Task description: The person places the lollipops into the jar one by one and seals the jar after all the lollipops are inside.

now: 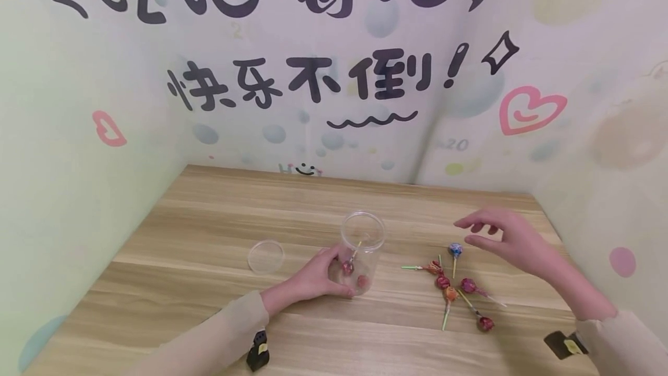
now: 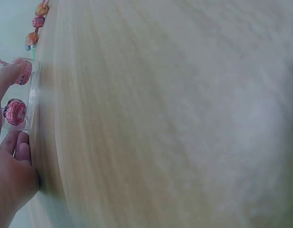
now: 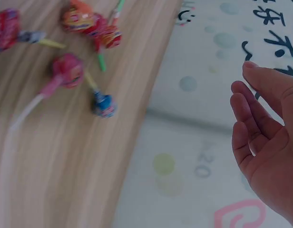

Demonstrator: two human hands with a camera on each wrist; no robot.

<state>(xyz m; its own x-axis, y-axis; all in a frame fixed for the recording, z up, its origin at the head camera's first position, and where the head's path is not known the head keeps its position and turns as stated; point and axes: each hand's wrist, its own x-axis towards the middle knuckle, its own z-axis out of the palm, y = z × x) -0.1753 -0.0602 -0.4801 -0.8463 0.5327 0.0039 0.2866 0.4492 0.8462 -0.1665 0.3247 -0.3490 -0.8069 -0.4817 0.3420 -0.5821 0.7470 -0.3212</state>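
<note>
Though clear, a jar (image 1: 369, 261) with red lollipops (image 1: 348, 267) inside, left grip (image 1: 315, 277) round it, right grip (image 1: 513, 238) half-spread, empty.

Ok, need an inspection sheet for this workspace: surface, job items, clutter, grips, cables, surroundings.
Surface: wood-grain table.
Job items: clear jar, upright, uncovered, two lollipops inside; round clear lid flat on the table, left of the jar; six loose lollipops to its right.
Clutter: nothing seen.
Grips: left grip holds the jar; right grip raised, holding nothing.
Cables: nothing seen.
Surroundings: pale wall with black lettering, pink hearts.
</note>
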